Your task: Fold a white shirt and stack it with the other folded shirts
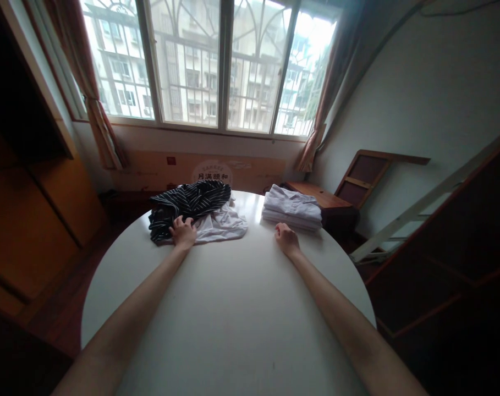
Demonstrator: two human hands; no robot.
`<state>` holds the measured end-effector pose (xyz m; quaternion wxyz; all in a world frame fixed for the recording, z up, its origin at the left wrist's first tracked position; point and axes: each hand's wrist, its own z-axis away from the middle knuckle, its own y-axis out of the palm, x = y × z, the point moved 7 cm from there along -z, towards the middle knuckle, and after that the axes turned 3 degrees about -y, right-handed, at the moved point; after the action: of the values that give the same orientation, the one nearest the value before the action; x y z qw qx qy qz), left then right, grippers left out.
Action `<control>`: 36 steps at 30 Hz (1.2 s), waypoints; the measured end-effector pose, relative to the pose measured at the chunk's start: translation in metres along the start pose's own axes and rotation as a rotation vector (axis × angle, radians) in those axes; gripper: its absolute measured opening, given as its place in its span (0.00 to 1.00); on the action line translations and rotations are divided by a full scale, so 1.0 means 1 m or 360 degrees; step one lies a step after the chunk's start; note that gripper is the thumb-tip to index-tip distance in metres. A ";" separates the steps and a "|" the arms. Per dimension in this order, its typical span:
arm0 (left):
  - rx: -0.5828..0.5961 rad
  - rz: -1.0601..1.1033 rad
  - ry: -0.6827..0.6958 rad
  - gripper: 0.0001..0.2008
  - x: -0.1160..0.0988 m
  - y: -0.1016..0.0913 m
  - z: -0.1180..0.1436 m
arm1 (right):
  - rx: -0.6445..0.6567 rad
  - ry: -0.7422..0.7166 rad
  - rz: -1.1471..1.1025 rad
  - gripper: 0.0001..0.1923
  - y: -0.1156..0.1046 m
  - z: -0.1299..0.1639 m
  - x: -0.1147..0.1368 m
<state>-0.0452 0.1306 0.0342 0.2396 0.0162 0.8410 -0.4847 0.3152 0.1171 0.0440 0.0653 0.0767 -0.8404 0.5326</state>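
My left hand (184,232) rests on the near edge of a heap of clothes, fingers spread and touching a black garment with white stripes (196,199). Under and beside that garment lies a crumpled white garment (223,223), its edge spread over the tabletop. My right hand (286,240) lies on the table with its fingers curled in, and nothing shows in it. Just beyond it sits a stack of folded white clothes (291,208), close to the knuckles. Whether the fingertips touch the stack, I cannot tell.
Both forearms reach over a round white table (241,319). Behind it a printed cardboard panel (250,171) stands below a barred window (220,66). A brown wooden cabinet (316,193) is at the back right, a pale ladder (410,217) at the right.
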 end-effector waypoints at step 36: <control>0.0702 0.1339 0.1238 0.13 -0.158 -0.027 0.158 | 0.0227 -0.0778 -0.1007 0.15 -0.020 0.058 0.074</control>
<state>0.1483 0.0183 0.0567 0.0769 0.5717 0.6682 -0.4698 0.2446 0.0514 0.0511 0.0189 0.4602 -0.7269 0.5093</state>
